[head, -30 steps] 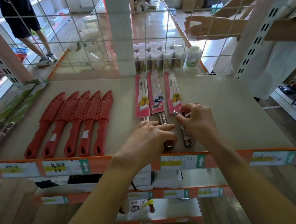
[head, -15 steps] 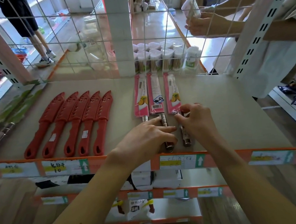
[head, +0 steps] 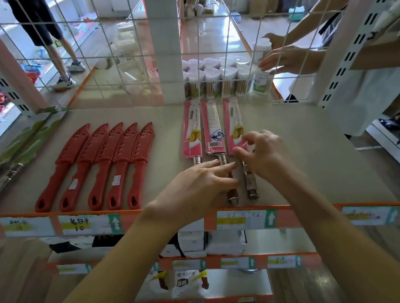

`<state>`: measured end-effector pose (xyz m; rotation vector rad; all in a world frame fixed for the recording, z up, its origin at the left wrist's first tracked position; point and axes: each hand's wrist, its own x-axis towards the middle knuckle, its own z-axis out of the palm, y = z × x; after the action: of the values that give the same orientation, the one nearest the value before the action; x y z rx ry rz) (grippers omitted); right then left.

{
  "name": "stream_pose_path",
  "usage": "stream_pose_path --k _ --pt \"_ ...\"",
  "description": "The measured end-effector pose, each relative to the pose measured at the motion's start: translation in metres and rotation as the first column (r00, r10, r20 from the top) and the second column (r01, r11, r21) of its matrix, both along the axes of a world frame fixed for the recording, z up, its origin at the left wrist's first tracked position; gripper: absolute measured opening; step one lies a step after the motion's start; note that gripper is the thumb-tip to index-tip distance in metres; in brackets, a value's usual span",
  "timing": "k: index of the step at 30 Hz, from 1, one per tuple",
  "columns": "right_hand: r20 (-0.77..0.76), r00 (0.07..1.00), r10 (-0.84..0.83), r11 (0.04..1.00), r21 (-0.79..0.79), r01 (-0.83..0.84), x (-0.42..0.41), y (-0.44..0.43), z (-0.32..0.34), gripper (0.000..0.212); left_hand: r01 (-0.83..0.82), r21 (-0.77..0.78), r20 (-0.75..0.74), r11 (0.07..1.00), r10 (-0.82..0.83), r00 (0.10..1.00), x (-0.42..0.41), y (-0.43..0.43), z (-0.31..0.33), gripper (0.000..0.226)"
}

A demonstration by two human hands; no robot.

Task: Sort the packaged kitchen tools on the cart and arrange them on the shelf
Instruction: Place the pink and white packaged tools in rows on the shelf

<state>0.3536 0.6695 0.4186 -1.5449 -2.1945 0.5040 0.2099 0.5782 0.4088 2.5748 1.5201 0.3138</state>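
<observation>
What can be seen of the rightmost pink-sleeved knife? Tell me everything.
The rightmost pink-sleeved knife lies flat on the shelf, blade end toward the wire grid, parallel to two similar knives on its left. A pink card sleeve with a yellow fruit picture covers the blade; the handle looks like metal and brown wood, reaching almost to the shelf's front edge. The right hand pinches the sleeve's lower corner; the left hand lies beside it.

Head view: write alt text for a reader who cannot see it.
Two bare hands, left hand and right hand, straighten three pink-packaged knives lying side by side on a beige shelf. Five red sheathed knives lie in a row to their left.
</observation>
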Motion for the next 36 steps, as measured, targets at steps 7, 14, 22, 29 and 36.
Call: stream_pose_path --k 7,14,22,29,36 --pt "0.129 0.959 0.254 0.963 0.062 -0.263 -0.040 0.022 0.009 0.042 -0.101 -0.070 0.014 0.992 0.102 0.995 0.007 -0.012 0.009 0.064" --pt "0.261 0.914 0.312 0.950 -0.071 -0.304 -0.053 0.031 -0.014 0.028 -0.152 -0.108 0.020 0.982 0.155 0.988 0.010 -0.015 0.007 0.055" --pt "0.228 0.935 0.271 0.962 -0.036 -0.270 -0.051 0.031 -0.013 0.024 -0.145 -0.190 0.110 0.971 0.167 0.980 0.010 -0.017 0.011 0.040" --pt "0.162 0.955 0.250 0.968 -0.026 -0.249 -0.050 0.028 -0.013 0.025 -0.139 -0.183 0.126 0.973 0.164 0.978 0.009 -0.017 0.008 0.039" --pt "0.105 0.979 0.176 0.982 0.055 -0.183 -0.021 0.029 0.010 0.042 -0.192 -0.142 -0.034 0.971 0.189 0.981 -0.004 -0.020 0.013 0.057"
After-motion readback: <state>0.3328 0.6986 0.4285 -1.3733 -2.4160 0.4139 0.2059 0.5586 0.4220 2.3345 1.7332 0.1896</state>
